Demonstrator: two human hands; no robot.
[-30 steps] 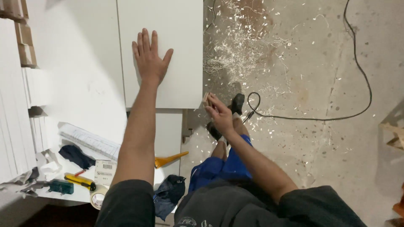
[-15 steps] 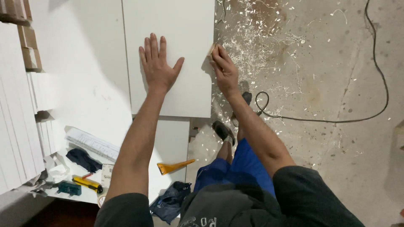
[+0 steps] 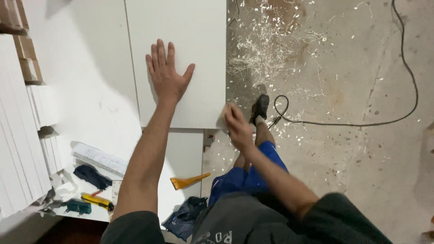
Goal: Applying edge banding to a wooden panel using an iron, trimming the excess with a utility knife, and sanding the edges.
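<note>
We see a concrete floor [image 3: 343, 149] strewn with white shavings, widest of all, lying right of the panel [image 3: 185, 54]. The panel is a large white board on a white bench [image 3: 81, 90], its right edge overhanging the floor. Left of the panel stands a stack of white boards [image 3: 18, 135].

A black cable [image 3: 361, 123] loops over the floor, well right of the panel. Below the panel's near edge, blue shorts [image 3: 244, 174] and a black shoe [image 3: 260, 108] show.

Our left hand [image 3: 166, 74] lies flat on the panel, palm down, fingers spread apart, gripping nothing. Our right hand [image 3: 236, 124] is at the panel's near right corner, touching its edge; it is blurred, and we cannot tell whether the fingers close on anything.

Below and left of the panel, on the bench, lie folded paper [image 3: 100, 158], a dark cloth [image 3: 92, 176], an orange scraper [image 3: 189, 181], a yellow knife [image 3: 97, 201] and a small green tool [image 3: 77, 207].
</note>
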